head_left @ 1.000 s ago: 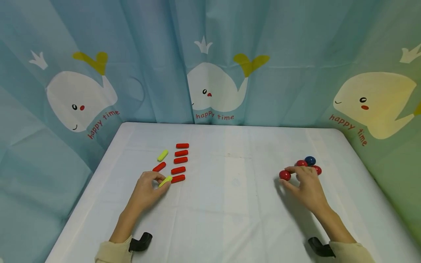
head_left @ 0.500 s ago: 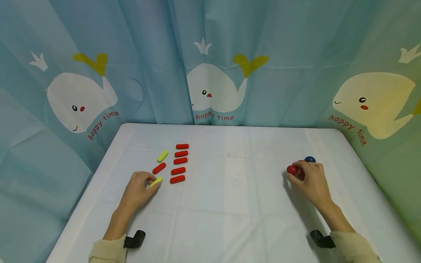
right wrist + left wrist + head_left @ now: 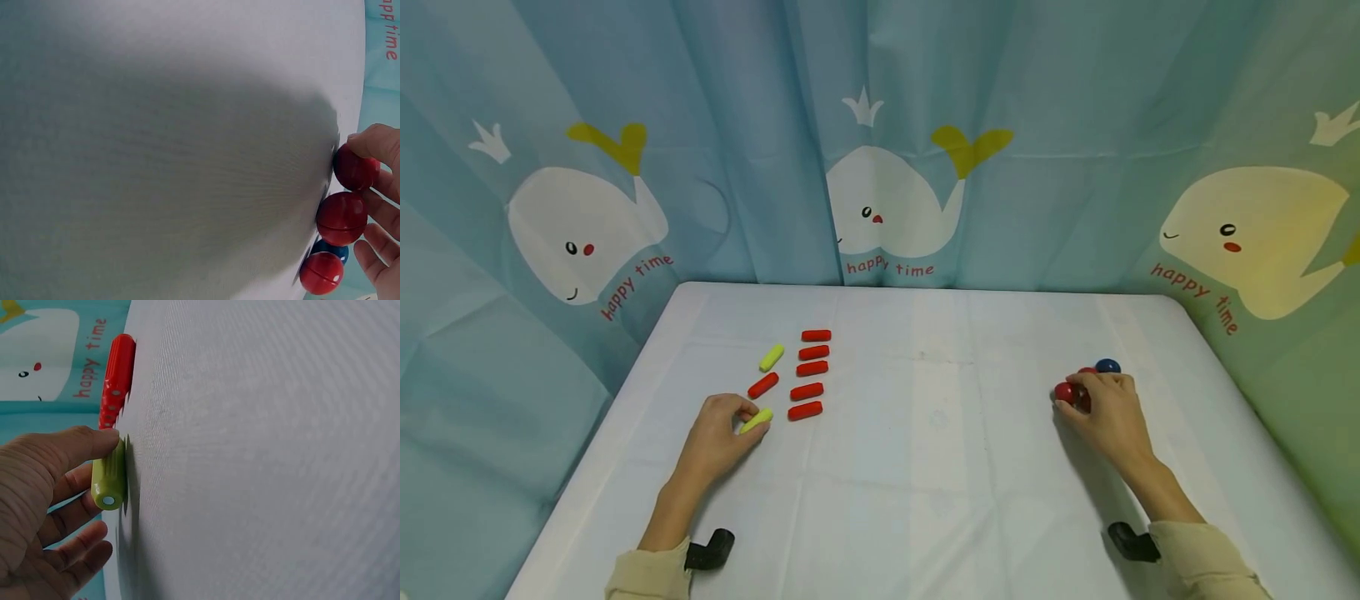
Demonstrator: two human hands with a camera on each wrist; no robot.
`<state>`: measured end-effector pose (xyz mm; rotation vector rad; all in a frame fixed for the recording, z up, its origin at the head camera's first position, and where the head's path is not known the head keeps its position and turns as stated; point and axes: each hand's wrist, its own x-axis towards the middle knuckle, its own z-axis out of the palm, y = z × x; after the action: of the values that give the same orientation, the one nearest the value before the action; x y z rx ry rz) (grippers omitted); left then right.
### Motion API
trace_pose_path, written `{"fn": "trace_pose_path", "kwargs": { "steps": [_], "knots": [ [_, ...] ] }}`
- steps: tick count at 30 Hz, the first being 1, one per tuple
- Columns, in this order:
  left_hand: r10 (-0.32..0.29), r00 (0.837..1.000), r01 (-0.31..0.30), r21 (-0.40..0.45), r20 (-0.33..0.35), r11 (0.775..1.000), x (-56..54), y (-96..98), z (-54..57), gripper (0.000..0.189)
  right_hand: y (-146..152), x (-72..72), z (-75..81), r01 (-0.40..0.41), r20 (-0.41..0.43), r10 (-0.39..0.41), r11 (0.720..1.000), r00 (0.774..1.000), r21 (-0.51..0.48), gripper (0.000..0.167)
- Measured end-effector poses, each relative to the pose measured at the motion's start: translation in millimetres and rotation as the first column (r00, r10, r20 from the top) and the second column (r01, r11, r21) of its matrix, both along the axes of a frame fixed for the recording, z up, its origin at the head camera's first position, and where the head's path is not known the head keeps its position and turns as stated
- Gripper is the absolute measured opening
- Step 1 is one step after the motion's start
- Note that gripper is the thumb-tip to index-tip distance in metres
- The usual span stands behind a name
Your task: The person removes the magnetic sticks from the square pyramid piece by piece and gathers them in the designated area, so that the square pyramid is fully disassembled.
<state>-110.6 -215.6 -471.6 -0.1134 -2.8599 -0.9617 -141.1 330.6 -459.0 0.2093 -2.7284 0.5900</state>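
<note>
My left hand [image 3: 718,433] pinches a yellow-green ribbed magnetic stick [image 3: 109,478] between thumb and fingers, low over the table; a pale round dot shows in its end. Just beyond lie a slanted red stick [image 3: 763,385] and another yellow-green stick [image 3: 771,357]. Several red sticks [image 3: 806,410] lie in a column to the hand's right. At the right side my right hand [image 3: 1108,421] pinches a red ball [image 3: 356,167] at table level. Close against it sits a second red ball [image 3: 342,219], with a third red ball [image 3: 321,273] and a blue ball [image 3: 1107,366] behind, partly hidden in the head view.
A white cloth covers the table [image 3: 925,467], whose far edge meets a blue-green curtain [image 3: 760,167] printed with whales. The curtain also runs along the left and right sides. A black wrist mount [image 3: 711,550] sticks out at each sleeve.
My left hand has drawn the yellow-green stick leftward, away from the red column, then shifted back slightly. My right hand has carried its red ball right and lower, up to the other balls.
</note>
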Motion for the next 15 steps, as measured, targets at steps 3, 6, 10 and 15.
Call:
{"fn": "trace_pose_path", "kwargs": {
  "steps": [3,6,10,15],
  "knots": [
    [0.002,1.0,-0.002,0.004,0.003,1.0,-0.9,0.5,-1.2,0.021,-0.2,0.5,-0.5,0.009,0.002,-0.009,1.0,1.0,-0.009,0.037],
    [0.012,1.0,-0.012,0.002,0.016,1.0,-0.8,0.9,-0.1,0.023,-1.3,2.0,0.3,0.012,-0.003,-0.012,1.0,1.0,-0.024,0.039],
    [0.027,0.999,-0.027,0.003,0.026,1.0,0.9,0.8,3.0,0.023,-2.9,4.3,2.3,0.008,-0.02,-0.009,0.999,1.0,-0.047,0.039],
    [0.041,0.999,-0.042,0.019,0.017,0.999,2.6,0.9,7.4,0.024,-5.8,7.0,4.6,-0.001,-0.044,-0.002,0.998,0.999,-0.069,0.035]
  ]
}}
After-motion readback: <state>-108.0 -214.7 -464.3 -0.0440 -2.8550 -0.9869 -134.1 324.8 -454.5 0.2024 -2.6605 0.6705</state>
